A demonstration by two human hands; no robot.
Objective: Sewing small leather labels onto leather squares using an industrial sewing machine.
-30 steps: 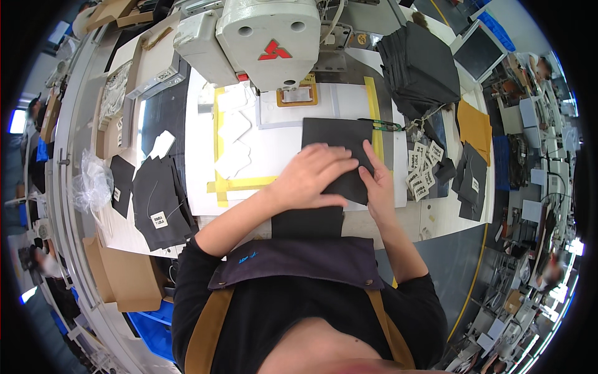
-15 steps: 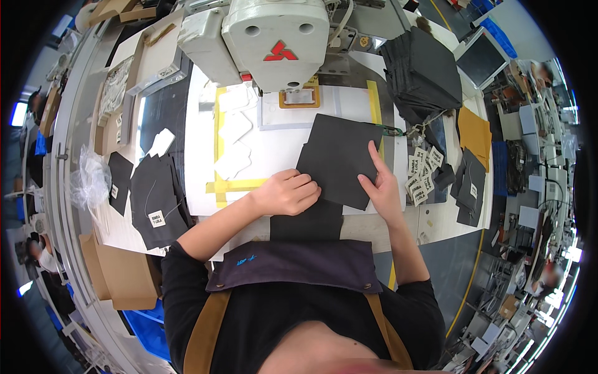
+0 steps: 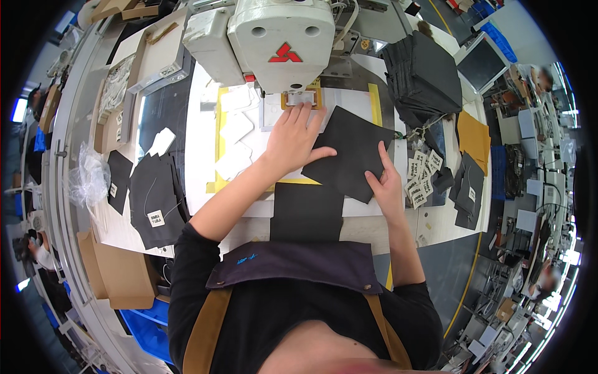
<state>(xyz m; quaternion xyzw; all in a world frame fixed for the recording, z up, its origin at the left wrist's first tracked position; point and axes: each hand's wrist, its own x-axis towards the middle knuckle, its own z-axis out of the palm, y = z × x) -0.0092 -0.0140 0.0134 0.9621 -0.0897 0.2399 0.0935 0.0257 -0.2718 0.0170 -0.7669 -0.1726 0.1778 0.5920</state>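
My left hand [image 3: 294,138] lies open with its fingers outstretched, their tips at the small orange-rimmed frame [image 3: 318,98] under the white sewing machine head [image 3: 280,47]. Its thumb reaches over the edge of a black fabric piece [image 3: 352,149]. At that piece's right edge is my right hand [image 3: 389,187], thumb on top and index finger along the side; its other fingers are partly hidden. A second black piece [image 3: 306,212] lies nearer to me, over the table's front edge. White cut shapes [image 3: 235,128] sit on the white work plate [image 3: 202,156] at left.
A stack of black pieces [image 3: 430,75] stands at the back right, with loose pale labels [image 3: 423,177] in front of it. More labelled black pieces [image 3: 156,193] lie at left, beside a clear plastic bag [image 3: 90,177]. An open box [image 3: 159,56] is at the back left.
My left hand has left the near edge of the black fabric piece, opened and reached forward to the machine. The piece has turned and shifted right, with my right hand still at its edge.
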